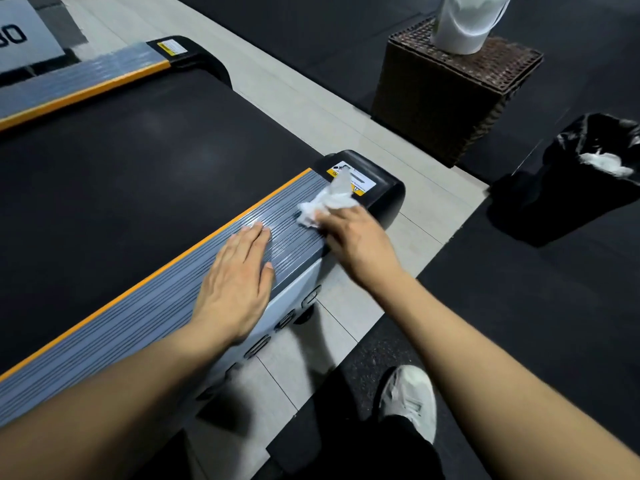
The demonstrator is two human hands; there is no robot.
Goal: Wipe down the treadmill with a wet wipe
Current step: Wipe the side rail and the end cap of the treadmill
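Note:
The treadmill's black belt (138, 174) fills the left. Its grey ribbed side rail (145, 313) with an orange edge runs toward a black end cap (384, 181) bearing a warning sticker. My left hand (239, 275) lies flat on the rail with straight fingers. Farther along, my right hand (356, 237) grips a crumpled white wet wipe (329, 199) pressed on the rail's far end, next to the end cap. The wipe partly covers the sticker.
A dark wicker box (450, 98) with a white roll (467, 22) on top stands beyond the pale tiled strip. A black-lined bin (571, 188) holding white wipes sits at the right. My white shoe (412, 400) is on the dark mat below.

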